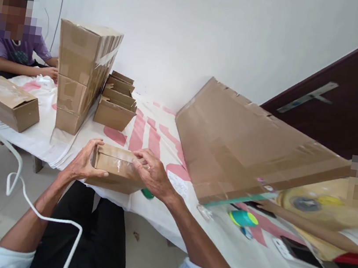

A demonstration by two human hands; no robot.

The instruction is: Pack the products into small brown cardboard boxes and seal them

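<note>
L grip cups box — R grip atop

Hands on cardboard box (taped)

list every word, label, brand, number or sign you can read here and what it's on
No text can be read.
Pink shapes on the white tablecloth: cannot tell whether they are lettering.
Print on the purple shirt: too small and blurred.
Small marks on the large piece of cardboard: too small.
Cardboard box between the hands: no legible marking.
</note>
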